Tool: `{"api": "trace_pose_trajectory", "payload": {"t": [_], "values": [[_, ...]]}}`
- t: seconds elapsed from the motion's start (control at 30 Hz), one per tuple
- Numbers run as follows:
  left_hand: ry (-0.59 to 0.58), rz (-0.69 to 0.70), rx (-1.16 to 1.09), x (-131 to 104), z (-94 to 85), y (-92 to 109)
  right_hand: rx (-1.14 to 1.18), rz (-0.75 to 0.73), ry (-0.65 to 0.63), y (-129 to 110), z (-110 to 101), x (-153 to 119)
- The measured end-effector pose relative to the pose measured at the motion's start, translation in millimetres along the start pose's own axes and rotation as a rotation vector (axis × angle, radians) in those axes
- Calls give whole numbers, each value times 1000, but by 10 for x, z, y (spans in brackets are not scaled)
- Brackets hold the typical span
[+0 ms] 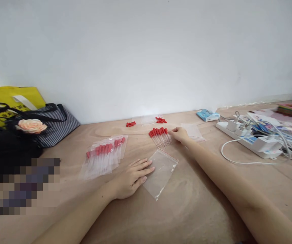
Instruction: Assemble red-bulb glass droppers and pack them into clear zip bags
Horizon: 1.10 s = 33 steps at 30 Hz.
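My left hand (133,178) lies flat with its fingers stretched out, the fingertips resting on the left edge of a clear zip-lock bag (161,173). Beyond that bag is a row of glass droppers (158,135) with red rubber bulbs, side by side on the table. At the row's right end my right hand (179,135) pinches thumb and forefinger together on the outermost dropper; the fingers partly hide it. To the left, several zip-lock bags with red-bulbed droppers inside (102,157) overlap in a fan.
Loose red bulbs (130,124) and clear tubes (148,120) lie near the wall. Another clear bag (193,132) is behind my right wrist. A white power strip (247,139) with cables and a blue packet (207,115) occupy the right. A striped bag (51,125) and yellow bag (31,95) stand left.
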<state>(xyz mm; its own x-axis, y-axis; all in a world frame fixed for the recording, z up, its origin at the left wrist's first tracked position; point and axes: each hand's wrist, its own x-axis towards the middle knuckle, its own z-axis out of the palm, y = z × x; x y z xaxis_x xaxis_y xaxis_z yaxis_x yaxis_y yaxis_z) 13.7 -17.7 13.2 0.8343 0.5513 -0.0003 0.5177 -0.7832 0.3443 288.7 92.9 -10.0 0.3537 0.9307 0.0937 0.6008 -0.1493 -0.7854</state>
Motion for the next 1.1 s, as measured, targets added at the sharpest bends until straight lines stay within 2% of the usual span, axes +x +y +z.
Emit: {"api": "trace_pose_trajectory", "payload": {"t": [0.07,0.17,0.23,0.3,0.4,0.47,0.57,0.73,0.9,1.0,1.1], "values": [[21,40,7,-31,-1,-98,-24,28,-7,-33,62,67],[210,16,20,-51,41,-168,-53,33,-25,-67,136,122],[319,-31,21,-43,74,-127,-63,30,-27,-75,168,138],[291,-69,25,-29,92,-38,-60,31,-21,-78,188,139],[142,-110,15,-18,85,81,-27,40,-8,-90,196,127],[80,-135,-6,-20,71,107,19,54,1,-108,179,114],[48,-152,-17,-26,63,88,136,87,3,-140,105,80],[127,-119,-27,-38,94,36,417,61,-63,-123,-135,-107],[274,-32,6,-64,131,29,677,-2,-85,87,-346,-516],[292,3,-8,-70,137,45,810,-14,-87,203,-366,-748],[253,-11,-20,-73,125,57,843,-5,-114,236,-318,-879]]}}
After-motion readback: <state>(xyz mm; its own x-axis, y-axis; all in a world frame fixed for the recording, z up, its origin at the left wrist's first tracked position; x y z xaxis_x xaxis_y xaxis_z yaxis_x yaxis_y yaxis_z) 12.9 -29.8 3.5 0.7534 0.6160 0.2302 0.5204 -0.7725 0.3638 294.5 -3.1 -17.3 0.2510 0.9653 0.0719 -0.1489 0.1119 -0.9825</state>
